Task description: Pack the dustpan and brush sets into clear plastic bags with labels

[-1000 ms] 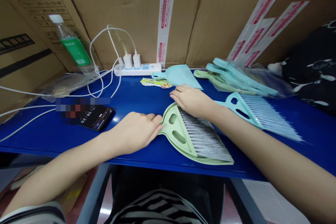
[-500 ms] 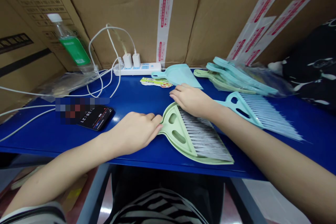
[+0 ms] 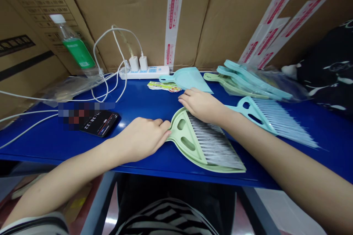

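A light green dustpan [image 3: 190, 164] lies near the front edge of the table, with a matching green hand brush [image 3: 193, 137] nested flat in it, its grey bristles fanning to the right. My left hand [image 3: 147, 137] is closed around their handles, which it mostly hides. My right hand [image 3: 200, 104] is at the far side of the pair, fingers bent over the dustpan's far edge and touching the brush; its fingertips are partly hidden. Just beyond my right forearm lies a blue hand brush [image 3: 256, 115]. Behind my right hand sits a blue dustpan [image 3: 189, 78].
Several blue and green dustpans and brushes [image 3: 248, 77], some in clear plastic, lie at the back right. A power strip [image 3: 154, 72] with white cables, colourful cards [image 3: 162, 86], a phone [image 3: 100, 123] and a bottle [image 3: 78, 51] are on the blue table [image 3: 132, 108]. Cardboard stands behind.
The phone's timer has moved on by a second. Both hands, the green brush and the dustpan look the same as before.
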The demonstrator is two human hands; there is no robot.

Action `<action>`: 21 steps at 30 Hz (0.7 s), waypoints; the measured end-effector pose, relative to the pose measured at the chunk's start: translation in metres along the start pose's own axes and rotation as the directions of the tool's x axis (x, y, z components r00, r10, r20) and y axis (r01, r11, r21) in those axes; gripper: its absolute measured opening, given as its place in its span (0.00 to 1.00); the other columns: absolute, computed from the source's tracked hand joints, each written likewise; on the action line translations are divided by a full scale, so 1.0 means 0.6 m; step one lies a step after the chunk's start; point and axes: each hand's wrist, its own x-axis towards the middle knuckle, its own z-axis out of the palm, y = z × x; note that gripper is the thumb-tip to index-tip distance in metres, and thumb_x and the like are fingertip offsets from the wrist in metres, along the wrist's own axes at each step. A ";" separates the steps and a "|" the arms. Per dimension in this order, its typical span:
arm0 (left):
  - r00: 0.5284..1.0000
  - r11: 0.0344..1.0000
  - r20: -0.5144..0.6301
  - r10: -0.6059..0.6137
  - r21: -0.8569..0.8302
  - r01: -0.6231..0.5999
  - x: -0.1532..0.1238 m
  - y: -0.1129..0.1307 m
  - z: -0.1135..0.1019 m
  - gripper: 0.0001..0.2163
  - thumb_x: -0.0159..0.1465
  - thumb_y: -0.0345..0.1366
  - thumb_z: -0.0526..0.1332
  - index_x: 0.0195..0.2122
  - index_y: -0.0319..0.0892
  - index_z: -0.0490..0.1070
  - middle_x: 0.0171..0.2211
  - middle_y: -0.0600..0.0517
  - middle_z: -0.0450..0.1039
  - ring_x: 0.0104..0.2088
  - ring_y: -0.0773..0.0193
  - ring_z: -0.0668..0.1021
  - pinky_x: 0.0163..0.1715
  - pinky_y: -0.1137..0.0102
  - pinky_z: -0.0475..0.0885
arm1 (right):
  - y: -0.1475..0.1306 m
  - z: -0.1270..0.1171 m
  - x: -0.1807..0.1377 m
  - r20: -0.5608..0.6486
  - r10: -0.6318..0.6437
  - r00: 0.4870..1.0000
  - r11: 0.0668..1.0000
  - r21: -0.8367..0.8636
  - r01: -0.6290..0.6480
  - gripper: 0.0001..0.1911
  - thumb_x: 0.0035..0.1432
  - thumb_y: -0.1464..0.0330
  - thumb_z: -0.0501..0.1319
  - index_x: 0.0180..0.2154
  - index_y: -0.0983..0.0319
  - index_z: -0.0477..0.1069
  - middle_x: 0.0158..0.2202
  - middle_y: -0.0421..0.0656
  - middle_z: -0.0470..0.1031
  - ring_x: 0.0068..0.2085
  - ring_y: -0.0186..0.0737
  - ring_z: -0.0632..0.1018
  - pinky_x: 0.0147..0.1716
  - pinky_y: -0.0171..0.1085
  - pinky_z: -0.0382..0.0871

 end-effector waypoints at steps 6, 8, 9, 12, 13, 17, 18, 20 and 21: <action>1.000 1.000 0.029 -0.002 -0.005 0.002 -0.001 -0.001 -0.001 0.14 0.71 0.37 0.43 0.37 0.40 0.66 0.30 0.50 0.73 0.28 0.61 0.78 0.27 0.70 0.69 | 0.010 -0.015 -0.001 -0.010 0.002 1.000 0.994 0.111 -0.001 0.19 0.67 0.68 0.47 0.43 0.67 0.75 0.41 0.53 0.77 0.43 0.47 0.75 0.38 0.40 0.64; 1.000 1.000 0.031 0.001 -0.010 -0.001 -0.001 -0.002 0.000 0.14 0.71 0.37 0.43 0.37 0.40 0.66 0.30 0.50 0.73 0.28 0.61 0.78 0.27 0.70 0.69 | 0.024 -0.025 -0.002 -0.056 0.011 0.998 0.983 0.184 -0.001 0.17 0.65 0.68 0.50 0.45 0.65 0.76 0.41 0.50 0.77 0.41 0.44 0.75 0.37 0.39 0.65; 1.000 1.000 0.030 0.004 -0.014 -0.004 -0.001 -0.002 0.001 0.14 0.71 0.37 0.43 0.37 0.40 0.66 0.30 0.50 0.74 0.28 0.61 0.78 0.27 0.70 0.69 | 0.032 -0.030 -0.003 -0.070 0.009 0.997 0.973 0.230 0.008 0.16 0.64 0.67 0.52 0.45 0.64 0.76 0.39 0.48 0.78 0.39 0.42 0.75 0.36 0.38 0.65; 1.000 1.000 0.022 0.009 -0.029 -0.008 0.000 -0.005 0.003 0.14 0.71 0.38 0.43 0.38 0.41 0.66 0.30 0.51 0.74 0.29 0.60 0.78 0.26 0.70 0.68 | 0.055 -0.041 -0.006 0.001 -0.095 0.995 0.917 0.388 0.087 0.14 0.60 0.65 0.57 0.42 0.62 0.78 0.31 0.44 0.77 0.31 0.37 0.74 0.31 0.35 0.65; 1.000 0.999 0.021 0.010 -0.035 -0.010 0.000 -0.006 0.003 0.14 0.71 0.38 0.43 0.38 0.41 0.66 0.31 0.51 0.74 0.29 0.60 0.78 0.26 0.70 0.68 | 0.060 -0.043 -0.006 0.035 -0.136 0.990 0.899 0.425 0.108 0.13 0.59 0.65 0.58 0.40 0.61 0.79 0.30 0.43 0.77 0.29 0.36 0.74 0.29 0.34 0.64; 1.000 0.999 0.025 0.014 -0.051 -0.013 0.001 -0.008 0.000 0.14 0.71 0.38 0.43 0.38 0.41 0.66 0.31 0.51 0.74 0.29 0.60 0.78 0.26 0.70 0.67 | 0.063 -0.046 -0.008 0.121 -0.192 0.974 0.898 0.423 0.124 0.09 0.54 0.69 0.61 0.35 0.61 0.80 0.28 0.42 0.76 0.27 0.34 0.72 0.28 0.34 0.65; 1.000 0.999 0.026 0.013 -0.053 -0.012 0.001 -0.008 -0.001 0.14 0.71 0.37 0.43 0.38 0.41 0.66 0.31 0.51 0.74 0.29 0.60 0.78 0.26 0.70 0.67 | 0.061 -0.047 -0.008 0.130 -0.195 0.972 0.906 0.404 0.128 0.09 0.54 0.70 0.61 0.35 0.61 0.80 0.28 0.42 0.76 0.27 0.34 0.72 0.28 0.34 0.65; 1.000 0.998 0.027 0.011 -0.059 -0.009 0.001 -0.008 -0.003 0.14 0.71 0.37 0.44 0.38 0.41 0.67 0.30 0.51 0.74 0.29 0.61 0.78 0.26 0.71 0.66 | 0.060 -0.049 -0.009 0.131 -0.199 0.971 0.914 0.383 0.135 0.09 0.54 0.69 0.61 0.36 0.60 0.80 0.27 0.42 0.75 0.27 0.35 0.72 0.28 0.34 0.65; 1.000 0.998 0.026 0.011 -0.062 -0.010 0.001 -0.008 -0.004 0.14 0.71 0.37 0.44 0.38 0.41 0.67 0.30 0.52 0.74 0.29 0.62 0.77 0.26 0.71 0.66 | 0.062 -0.051 -0.010 0.131 -0.197 0.972 0.914 0.383 0.133 0.11 0.55 0.68 0.60 0.37 0.60 0.80 0.27 0.42 0.75 0.27 0.35 0.72 0.27 0.34 0.64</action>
